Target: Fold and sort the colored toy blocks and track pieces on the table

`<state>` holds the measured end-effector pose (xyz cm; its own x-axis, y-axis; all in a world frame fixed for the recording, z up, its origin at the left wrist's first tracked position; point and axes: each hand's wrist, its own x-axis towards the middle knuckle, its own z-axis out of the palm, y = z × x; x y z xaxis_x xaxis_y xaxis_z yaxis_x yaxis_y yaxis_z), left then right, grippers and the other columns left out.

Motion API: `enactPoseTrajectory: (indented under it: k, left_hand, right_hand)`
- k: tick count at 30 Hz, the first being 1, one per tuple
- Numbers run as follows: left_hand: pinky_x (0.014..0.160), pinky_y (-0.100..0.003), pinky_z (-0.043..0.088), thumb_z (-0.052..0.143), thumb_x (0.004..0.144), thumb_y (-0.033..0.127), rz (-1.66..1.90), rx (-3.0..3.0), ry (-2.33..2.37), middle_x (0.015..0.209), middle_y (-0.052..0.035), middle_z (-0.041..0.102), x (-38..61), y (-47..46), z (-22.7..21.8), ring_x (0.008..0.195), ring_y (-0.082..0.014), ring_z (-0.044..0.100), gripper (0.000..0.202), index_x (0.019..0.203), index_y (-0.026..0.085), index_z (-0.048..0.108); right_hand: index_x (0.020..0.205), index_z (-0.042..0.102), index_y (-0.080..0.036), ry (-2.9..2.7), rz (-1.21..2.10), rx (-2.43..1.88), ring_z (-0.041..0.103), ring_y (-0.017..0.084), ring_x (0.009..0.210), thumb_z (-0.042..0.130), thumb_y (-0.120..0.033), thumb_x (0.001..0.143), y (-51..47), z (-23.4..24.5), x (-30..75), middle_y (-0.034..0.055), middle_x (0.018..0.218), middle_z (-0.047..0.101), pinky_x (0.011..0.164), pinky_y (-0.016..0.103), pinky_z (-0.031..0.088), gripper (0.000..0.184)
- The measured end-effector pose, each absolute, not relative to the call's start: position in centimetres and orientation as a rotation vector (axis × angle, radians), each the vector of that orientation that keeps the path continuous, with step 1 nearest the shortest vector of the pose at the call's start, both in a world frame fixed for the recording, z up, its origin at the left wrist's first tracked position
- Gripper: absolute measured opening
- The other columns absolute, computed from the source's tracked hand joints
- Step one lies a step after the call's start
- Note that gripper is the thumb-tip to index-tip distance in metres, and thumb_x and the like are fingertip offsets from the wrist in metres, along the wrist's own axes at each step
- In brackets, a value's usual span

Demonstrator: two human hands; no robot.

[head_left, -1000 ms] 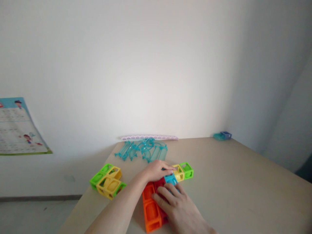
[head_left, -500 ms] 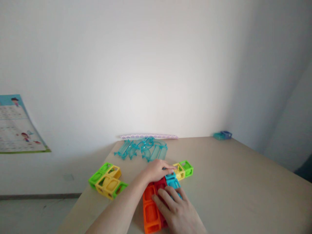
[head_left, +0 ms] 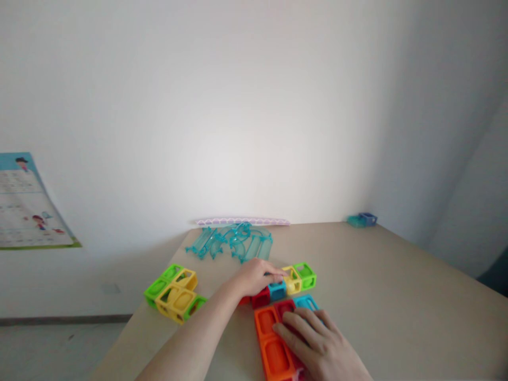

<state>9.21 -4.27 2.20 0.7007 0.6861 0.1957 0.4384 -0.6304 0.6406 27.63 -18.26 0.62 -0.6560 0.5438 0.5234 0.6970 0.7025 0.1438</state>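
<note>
My left hand rests curled on a row of hollow blocks, red, blue, yellow and green, fingertips pressing the yellow one. My right hand lies closed over a separate slab of orange, red and blue blocks near the table's front, gripping it from above. A narrow gap divides this slab from the row under my left hand.
A green and yellow block cluster sits at the table's left edge. Clear blue track pieces lie by the wall with a lilac strip behind. Small blue-green pieces sit far right. A poster hangs left.
My right hand has pulled the orange, red and blue slab to the right and away from the row. The left hand stayed on the row.
</note>
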Motion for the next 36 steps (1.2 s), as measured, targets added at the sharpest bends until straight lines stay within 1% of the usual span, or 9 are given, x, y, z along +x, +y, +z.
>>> enactPoseTrajectory:
  k: [5, 10, 18, 21, 24, 26, 30, 33, 36]
  left_hand:
    - [0.095, -0.030, 0.046, 0.054, 0.088, 0.044, 0.547, 2.314, 0.791, 0.116, -0.0036, 0.070, 9.2, -4.3, 2.8, 0.106, -0.0197, 0.065, 0.035, 0.112, 0.024, 0.070]
    - [0.096, -0.030, 0.046, 0.054, 0.088, 0.044, 0.528, 2.318, 0.738, 0.116, -0.0023, 0.070, 9.0, -4.3, 2.6, 0.108, -0.0194, 0.065, 0.034, 0.112, 0.026, 0.070]
    - [0.094, -0.028, 0.047, 0.050, 0.090, 0.036, 0.537, 2.455, 0.807, 0.116, -0.0026, 0.071, 9.1, -4.5, 2.6, 0.106, -0.0192, 0.065, 0.032, 0.114, 0.026, 0.069]
    - [0.094, -0.031, 0.046, 0.045, 0.093, 0.036, 0.652, 2.519, 1.040, 0.117, -0.0054, 0.070, 8.9, -5.5, 3.2, 0.107, -0.0212, 0.064, 0.036, 0.118, 0.024, 0.067]
    - [0.087, -0.035, 0.048, 0.036, 0.096, 0.038, 0.714, 2.556, 1.430, 0.103, -0.0093, 0.073, 8.1, -7.1, 3.4, 0.097, -0.0239, 0.066, 0.040, 0.102, 0.022, 0.072]
    - [0.079, -0.034, 0.049, 0.031, 0.097, 0.037, 0.673, 2.571, 1.559, 0.092, -0.0100, 0.073, 7.5, -8.0, 3.0, 0.088, -0.0235, 0.067, 0.044, 0.091, 0.021, 0.071]
    - [0.076, -0.029, 0.048, 0.027, 0.098, 0.031, 0.680, 2.619, 1.558, 0.087, -0.0088, 0.071, 6.9, -8.9, 1.6, 0.084, -0.0204, 0.066, 0.042, 0.089, 0.020, 0.067]
    - [0.073, -0.029, 0.049, 0.028, 0.098, 0.029, 0.692, 2.632, 1.598, 0.082, -0.0079, 0.069, 7.1, -8.8, 0.9, 0.079, -0.0200, 0.066, 0.042, 0.082, 0.019, 0.065]
    - [0.075, -0.029, 0.050, 0.030, 0.097, 0.027, 0.743, 2.623, 1.549, 0.085, -0.0069, 0.068, 7.5, -8.9, 1.1, 0.081, -0.0192, 0.065, 0.038, 0.087, 0.019, 0.065]
  right_hand:
    - [0.121, 0.058, -0.029, -2.432, -0.542, -1.078, 0.056, 0.019, 0.102, 0.056, -0.012, 0.081, -18.4, 1.4, 30.6, 0.0002, 0.114, 0.066, 0.088, 0.032, 0.037, 0.044]
    - [0.125, 0.055, -0.030, -2.390, -0.491, -1.182, 0.053, 0.022, 0.106, 0.054, -0.007, 0.079, -17.5, 0.1, 30.3, -0.0002, 0.119, 0.063, 0.089, 0.036, 0.037, 0.052]
    - [0.128, 0.053, -0.033, -2.338, -0.430, -1.182, 0.051, 0.024, 0.109, 0.059, -0.014, 0.083, -16.5, -1.3, 29.8, -0.0011, 0.122, 0.062, 0.091, 0.039, 0.034, 0.049]
    - [0.127, 0.054, -0.034, -2.319, -0.435, -1.209, 0.052, 0.024, 0.108, 0.060, -0.017, 0.085, -16.3, -1.3, 29.6, -0.0016, 0.121, 0.063, 0.089, 0.039, 0.033, 0.046]
    - [0.128, 0.053, -0.035, -2.311, -0.423, -1.225, 0.051, 0.025, 0.109, 0.062, -0.021, 0.085, -16.2, -1.4, 29.3, -0.0019, 0.121, 0.063, 0.090, 0.039, 0.033, 0.046]
    - [0.128, 0.053, -0.034, -2.322, -0.410, -1.231, 0.051, 0.025, 0.110, 0.063, -0.022, 0.085, -16.1, -1.6, 29.2, -0.0014, 0.121, 0.063, 0.091, 0.039, 0.032, 0.046]
    - [0.126, 0.055, -0.034, -2.300, -0.434, -1.226, 0.051, 0.025, 0.109, 0.063, -0.022, 0.084, -16.1, -1.7, 29.2, -0.0008, 0.120, 0.064, 0.090, 0.039, 0.033, 0.044]
    - [0.125, 0.056, -0.036, -2.288, -0.434, -1.217, 0.052, 0.024, 0.108, 0.064, -0.021, 0.083, -16.0, -1.9, 29.3, -0.0024, 0.120, 0.064, 0.091, 0.038, 0.032, 0.045]
    - [0.124, 0.056, -0.037, -2.281, -0.429, -1.223, 0.052, 0.023, 0.109, 0.064, -0.019, 0.082, -15.9, -1.9, 29.4, -0.0043, 0.121, 0.063, 0.091, 0.038, 0.032, 0.047]
